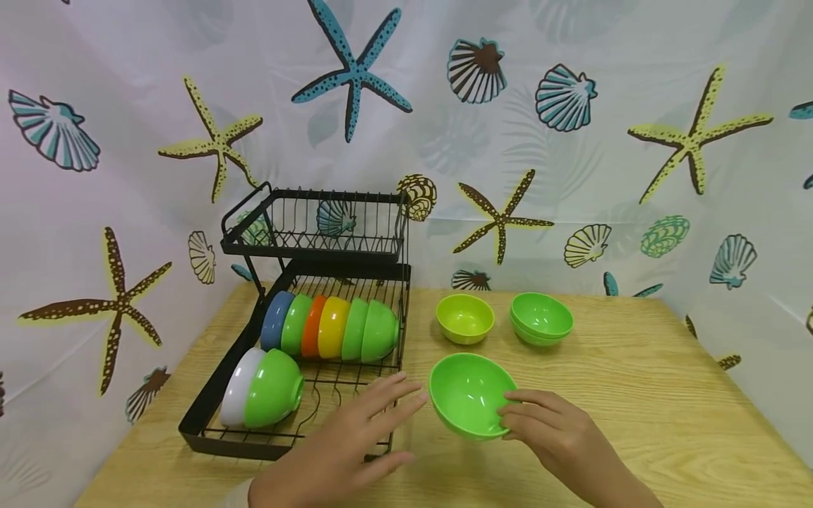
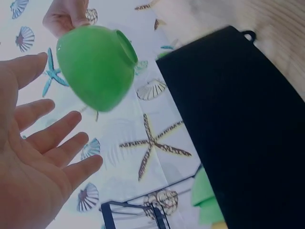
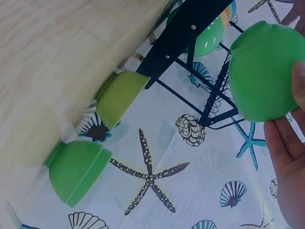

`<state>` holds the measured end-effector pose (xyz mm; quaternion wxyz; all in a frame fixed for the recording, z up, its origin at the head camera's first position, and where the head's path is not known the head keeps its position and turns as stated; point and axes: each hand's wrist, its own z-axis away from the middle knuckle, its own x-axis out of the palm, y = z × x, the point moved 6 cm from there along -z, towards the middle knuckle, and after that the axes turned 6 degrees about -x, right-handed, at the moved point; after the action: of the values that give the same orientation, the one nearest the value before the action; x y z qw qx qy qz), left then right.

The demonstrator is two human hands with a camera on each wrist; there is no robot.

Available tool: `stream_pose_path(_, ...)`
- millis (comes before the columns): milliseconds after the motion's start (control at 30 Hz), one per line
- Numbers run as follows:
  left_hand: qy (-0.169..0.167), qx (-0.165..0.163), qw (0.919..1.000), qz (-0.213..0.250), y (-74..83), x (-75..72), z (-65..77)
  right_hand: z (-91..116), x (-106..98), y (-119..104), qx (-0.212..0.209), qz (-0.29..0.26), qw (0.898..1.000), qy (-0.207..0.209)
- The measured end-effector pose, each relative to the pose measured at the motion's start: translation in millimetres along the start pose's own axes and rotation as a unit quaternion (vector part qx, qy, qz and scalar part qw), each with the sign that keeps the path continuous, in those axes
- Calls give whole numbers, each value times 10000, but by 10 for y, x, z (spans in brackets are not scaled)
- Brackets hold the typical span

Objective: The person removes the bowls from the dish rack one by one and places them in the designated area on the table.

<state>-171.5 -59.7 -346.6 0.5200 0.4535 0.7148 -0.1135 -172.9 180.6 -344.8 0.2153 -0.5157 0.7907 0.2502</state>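
Note:
In the head view my right hand [image 1: 555,434] grips a green bowl [image 1: 470,395] by its right rim, holding it above the table with its inside facing me. To the left of that bowl, my left hand [image 1: 346,444] is spread and holds nothing; a gap separates its fingertips from the rim. The left wrist view shows the same bowl [image 2: 97,67] from its outer side, with the left palm and fingers [image 2: 62,148] apart from it. Seen from the right wrist, thumb and fingers [image 3: 286,143] pinch the edge of the bowl [image 3: 267,71].
A black two-tier dish rack [image 1: 238,446] stands on the left. Its lower tier holds a row of coloured bowls [image 1: 333,328], with a white bowl [image 1: 238,388] and a green bowl [image 1: 273,388] in front. Behind the held bowl are a yellow-green bowl [image 1: 465,319] and stacked green bowls [image 1: 541,317].

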Motion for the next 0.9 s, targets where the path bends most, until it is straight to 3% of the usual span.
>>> stream_pose_path(167, -63, -470, 9988, -149, -152, -8, 73, 53, -66, 131, 58, 638, 9979, -14)
stream_pose_path(400, -70, -812, 9960, -360, -295, -14, 167, 158, -171, 420, 416, 1166, 9922, 137)
stream_pose_path(733, 106, -864, 9949, -518, -307, -67, 251, 379, -208, 939, 1365, 1726, 9754, -102)
stream_pose_path(900, 21, -999, 9939, -464, -340, -61, 276, 506, -209, 1222, 1672, 1832, 9686, -184)
